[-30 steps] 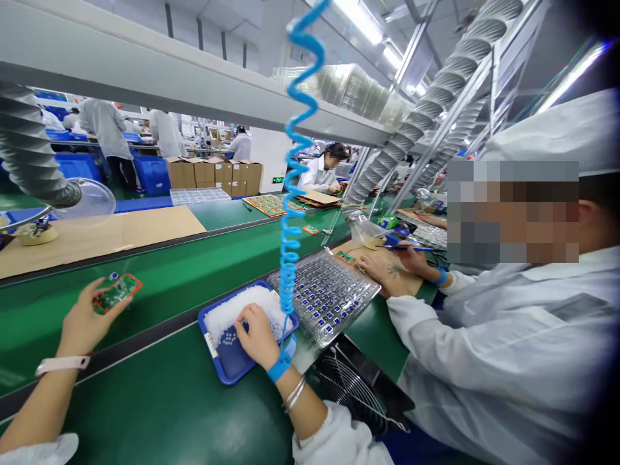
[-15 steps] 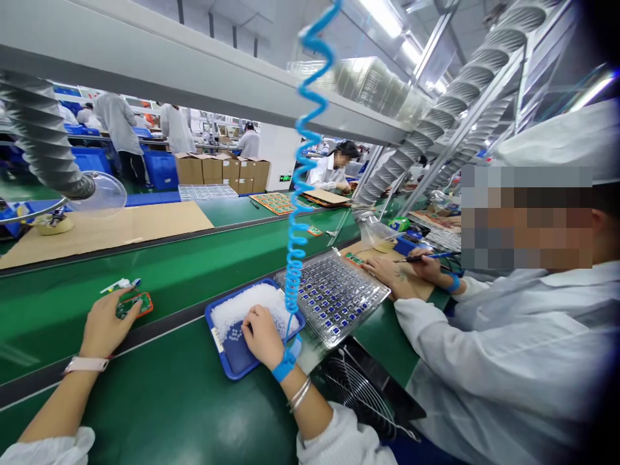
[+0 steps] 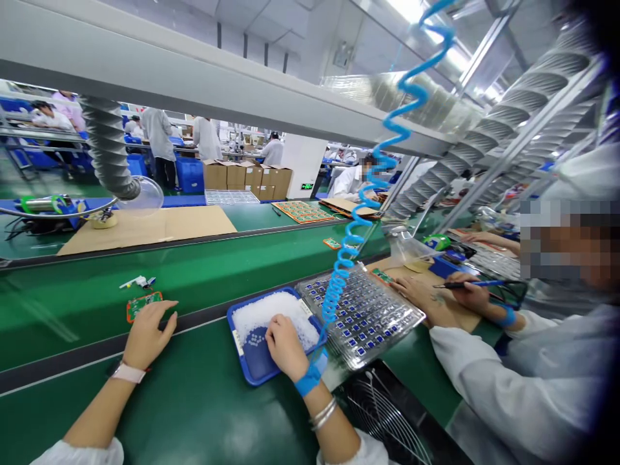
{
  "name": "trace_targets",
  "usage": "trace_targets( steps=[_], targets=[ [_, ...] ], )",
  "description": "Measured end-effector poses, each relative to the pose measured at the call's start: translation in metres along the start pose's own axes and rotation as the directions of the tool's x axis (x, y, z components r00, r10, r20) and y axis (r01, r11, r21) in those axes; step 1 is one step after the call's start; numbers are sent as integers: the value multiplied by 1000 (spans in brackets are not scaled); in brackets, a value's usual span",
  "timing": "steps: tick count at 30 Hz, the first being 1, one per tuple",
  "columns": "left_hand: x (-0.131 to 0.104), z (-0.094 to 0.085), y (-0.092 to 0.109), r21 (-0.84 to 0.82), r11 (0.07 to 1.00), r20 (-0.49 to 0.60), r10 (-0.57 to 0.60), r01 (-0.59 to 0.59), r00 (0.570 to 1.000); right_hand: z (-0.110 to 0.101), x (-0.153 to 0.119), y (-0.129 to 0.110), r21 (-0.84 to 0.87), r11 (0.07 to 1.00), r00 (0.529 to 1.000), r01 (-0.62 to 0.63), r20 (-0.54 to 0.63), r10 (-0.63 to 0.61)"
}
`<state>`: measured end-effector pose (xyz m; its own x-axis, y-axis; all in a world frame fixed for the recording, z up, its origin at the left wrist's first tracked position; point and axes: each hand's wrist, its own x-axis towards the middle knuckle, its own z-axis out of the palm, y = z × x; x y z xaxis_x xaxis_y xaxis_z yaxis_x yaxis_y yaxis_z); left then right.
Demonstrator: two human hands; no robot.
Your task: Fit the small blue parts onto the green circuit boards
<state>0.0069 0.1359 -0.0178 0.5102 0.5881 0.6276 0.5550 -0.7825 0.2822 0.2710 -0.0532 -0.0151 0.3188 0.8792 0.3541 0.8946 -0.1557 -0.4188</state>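
My left hand [image 3: 149, 332] has its fingers spread apart, thumb out to the right. Its fingertips are at the near edge of a green circuit board with an orange border [image 3: 140, 305], which lies on the green conveyor. Over a shallow blue tray [image 3: 256, 373] is my right hand [image 3: 285, 347], thumb and fingers pressed together. Whatever is between those fingertips is too small to make out. Heaped in the tray are tiny white pieces [image 3: 261, 311], with a few loose ones on its bare floor. A blue strap with a coiled cord rings my right wrist.
Beyond the board lie small white parts with a connector [image 3: 140, 282]. A clear tray of blue-centred components [image 3: 363, 316] adjoins the blue tray. A coiled blue cord [image 3: 346, 258] hangs in front. A black fan with a wire guard [image 3: 387, 413] and a co-worker's hands [image 3: 421, 297] are at right.
The view has swung left, so the scene shifts right. My left hand has opened off the board and drawn back to its near edge. My right hand stays over the tray, fingers together.
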Motion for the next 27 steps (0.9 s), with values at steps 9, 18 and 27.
trace_targets(
  steps=[9,18,27],
  targets=[
    [-7,2,-10,27,988,250,-156,154,956,-3,-1,-1,-19,1000,998,2,67,0],
    [-7,3,-12,36,989,317,-151,147,936,-5,-1,-3,-13,1000,995,-17,96,18],
    [-7,1,-14,0,987,228,-154,159,961,-8,-1,-3,12,1000,994,-22,105,21]
  ],
)
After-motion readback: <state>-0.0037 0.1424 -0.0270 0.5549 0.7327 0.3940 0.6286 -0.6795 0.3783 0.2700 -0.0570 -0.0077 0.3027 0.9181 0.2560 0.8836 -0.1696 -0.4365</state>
